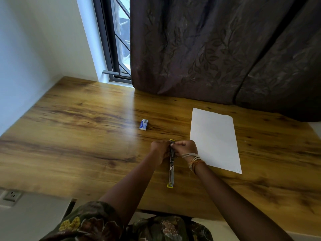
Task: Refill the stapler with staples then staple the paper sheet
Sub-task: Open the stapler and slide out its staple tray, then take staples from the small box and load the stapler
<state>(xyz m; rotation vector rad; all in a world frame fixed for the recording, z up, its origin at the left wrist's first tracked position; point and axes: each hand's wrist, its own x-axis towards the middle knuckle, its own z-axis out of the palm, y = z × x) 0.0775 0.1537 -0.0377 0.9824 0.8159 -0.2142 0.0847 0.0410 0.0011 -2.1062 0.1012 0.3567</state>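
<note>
Stapler lying swung open lengthwise on wooden table, yellow tips at both ends. Gripped at far half by left hand and right hand, fingers curled round it. Paper sheet at two o'clock; staple box at eleven.

Both arms outstretched, left grip and right grip curled, knuckles nearly touching
</note>
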